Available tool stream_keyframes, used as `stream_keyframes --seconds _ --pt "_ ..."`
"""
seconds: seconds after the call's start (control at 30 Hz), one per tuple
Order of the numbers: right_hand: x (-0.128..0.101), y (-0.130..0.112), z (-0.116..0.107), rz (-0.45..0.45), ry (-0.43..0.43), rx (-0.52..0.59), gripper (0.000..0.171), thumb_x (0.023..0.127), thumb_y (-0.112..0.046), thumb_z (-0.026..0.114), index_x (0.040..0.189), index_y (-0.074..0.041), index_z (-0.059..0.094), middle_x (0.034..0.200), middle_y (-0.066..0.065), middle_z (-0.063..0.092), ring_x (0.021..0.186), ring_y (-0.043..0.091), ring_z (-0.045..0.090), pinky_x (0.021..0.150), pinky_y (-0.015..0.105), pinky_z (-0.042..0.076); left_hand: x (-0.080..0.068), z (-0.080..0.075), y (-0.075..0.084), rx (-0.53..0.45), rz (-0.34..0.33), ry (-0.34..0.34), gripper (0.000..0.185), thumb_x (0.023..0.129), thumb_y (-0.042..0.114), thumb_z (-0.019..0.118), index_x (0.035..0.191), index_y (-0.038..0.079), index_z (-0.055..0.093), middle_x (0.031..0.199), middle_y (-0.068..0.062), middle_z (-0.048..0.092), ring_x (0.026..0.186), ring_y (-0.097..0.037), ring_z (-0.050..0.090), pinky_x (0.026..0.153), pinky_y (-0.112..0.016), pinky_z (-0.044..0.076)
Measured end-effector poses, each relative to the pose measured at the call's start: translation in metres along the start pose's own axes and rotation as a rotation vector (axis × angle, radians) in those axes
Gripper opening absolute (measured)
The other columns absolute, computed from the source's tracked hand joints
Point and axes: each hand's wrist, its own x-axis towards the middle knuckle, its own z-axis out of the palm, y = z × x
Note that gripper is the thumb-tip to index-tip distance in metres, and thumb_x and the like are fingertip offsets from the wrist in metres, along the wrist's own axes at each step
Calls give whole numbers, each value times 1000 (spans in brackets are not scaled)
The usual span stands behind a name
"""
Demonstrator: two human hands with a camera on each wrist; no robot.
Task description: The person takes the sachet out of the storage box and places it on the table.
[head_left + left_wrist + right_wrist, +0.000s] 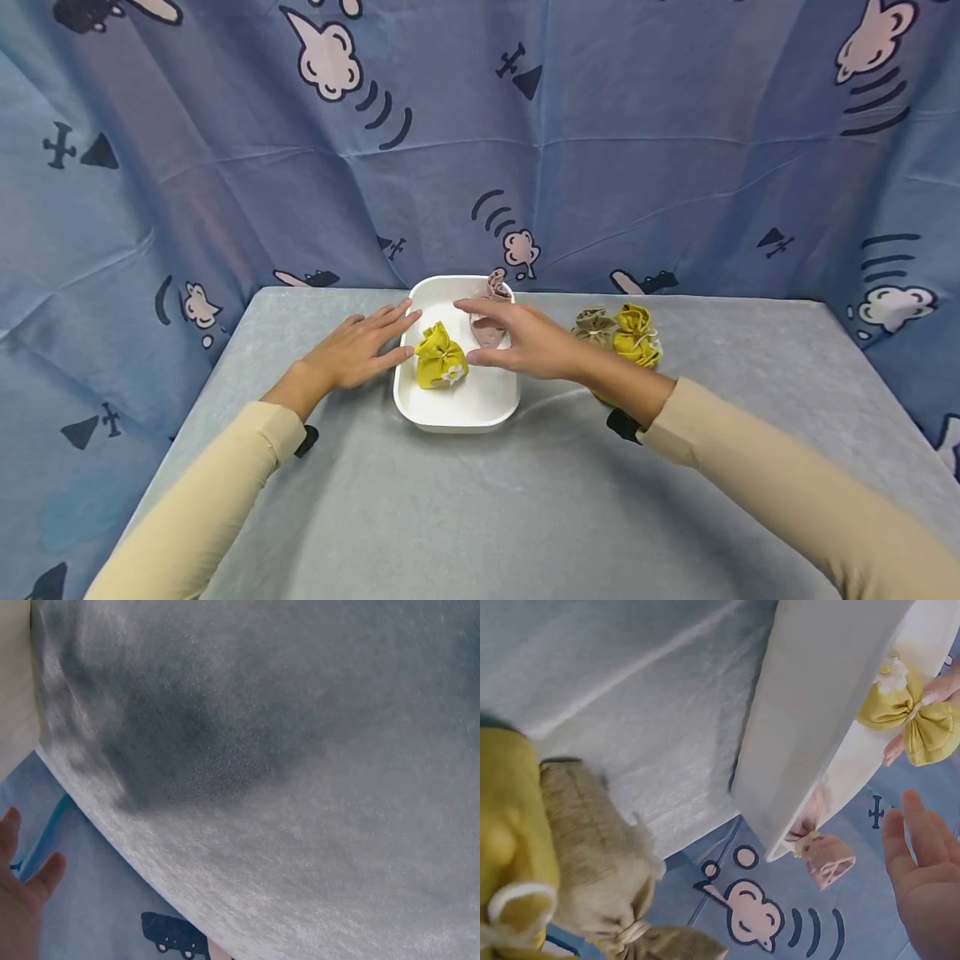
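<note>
White tray [420, 408] between open hands

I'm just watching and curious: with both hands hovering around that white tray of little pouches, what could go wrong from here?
Two risks, I think. The left hand rests at the edge of the white tray, so a nudge could slide the tray across the grey table. The right hand, open above the tray, reaches over the pink pouch and beside the yellow pouch; a careless sweep might tip either one.
</note>
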Motion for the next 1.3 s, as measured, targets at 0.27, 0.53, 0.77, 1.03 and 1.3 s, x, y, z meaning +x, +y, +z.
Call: stream_keyframes --seconds 0.27,0.53,0.77,1.03,1.3 --pt "11 1 20 -29 -46 9 72 91 -23 75 152 -7 40 149 14 48 129 35 54 103 49 46 0 0 0 14 -4 -5 71 101 67 26 161 29 17 167 2 8 151 -28 17 115 -62 21" --pt "22 -6 32 -81 -47 -26 75 90 -20 77 152 -3 39 148 14 49 132 31 51 110 44 39 0 -1 0 16 11 9 70 102 64 28 161 26 19 167 1 10 151 -28 18 114 -62 22" --pt "28 -6 40 -74 -52 -64 70 90 -22 77 149 -2 44 148 11 51 135 22 48 114 38 35 0 0 -1 17 18 16 70 102 64 28 161 27 20 167 0 11 151 -29 19 114 -62 23" --pt "36 -7 42 -58 -40 -112 57 89 -19 76 140 -6 53 137 10 59 123 22 57 108 37 41 0 1 -2 16 37 39 69 103 62 30 160 25 22 166 -1 14 150 -29 21 113 -62 25" --pt "44 -7 48 -31 -61 -155 24 88 -9 77 108 -4 64 101 3 66 90 14 59 85 29 49 0 1 -1 16 46 47 68 103 61 30 160 25 22 166 -1 14 150 -28 21 112 -61 26"
